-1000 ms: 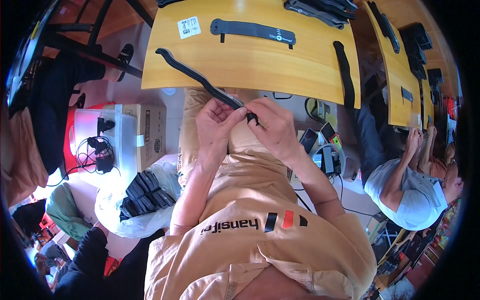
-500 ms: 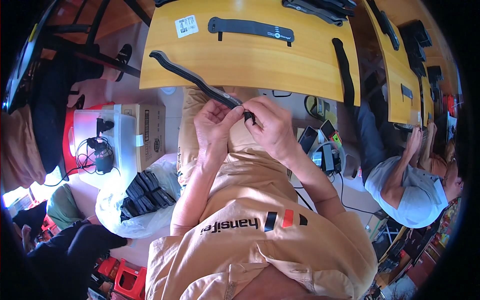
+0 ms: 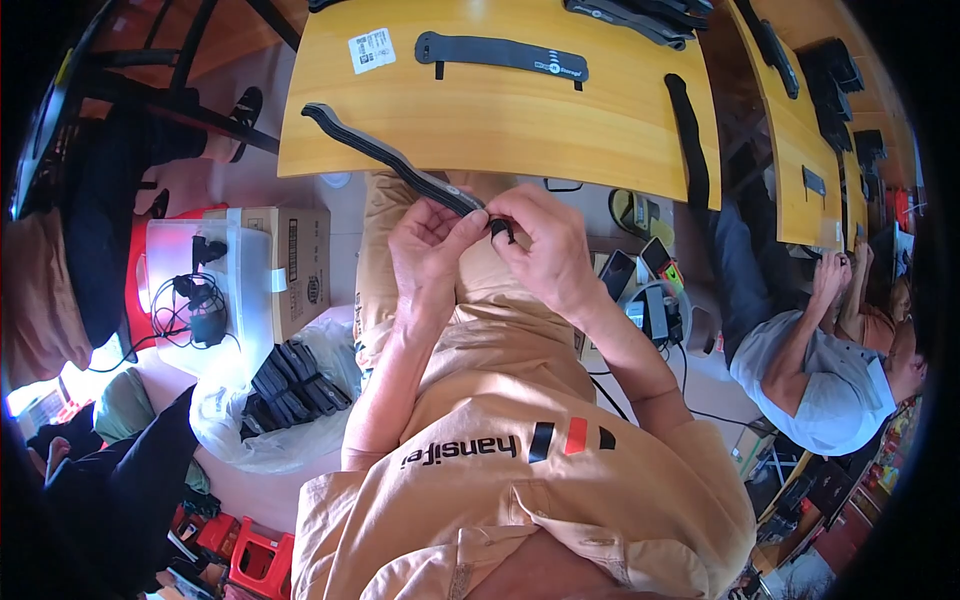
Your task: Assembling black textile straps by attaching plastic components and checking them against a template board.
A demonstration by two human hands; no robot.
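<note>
My left hand (image 3: 428,238) and right hand (image 3: 545,243) both pinch the black strap's (image 3: 385,155) lower-right end, its length running up-left across the tabletop (image 3: 520,110).

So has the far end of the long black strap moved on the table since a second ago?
No. The black strap lies with its far end near the wooden table's left corner as before, its near end pinched by the left hand and right hand.

strap end (image 3: 497,226): pinched under my right hand (image 3: 545,250) fingers, too small to make out | my left hand (image 3: 425,245) palm: turned away | strap pile (image 3: 650,10) at 12 o'clock: cut by top edge
</note>
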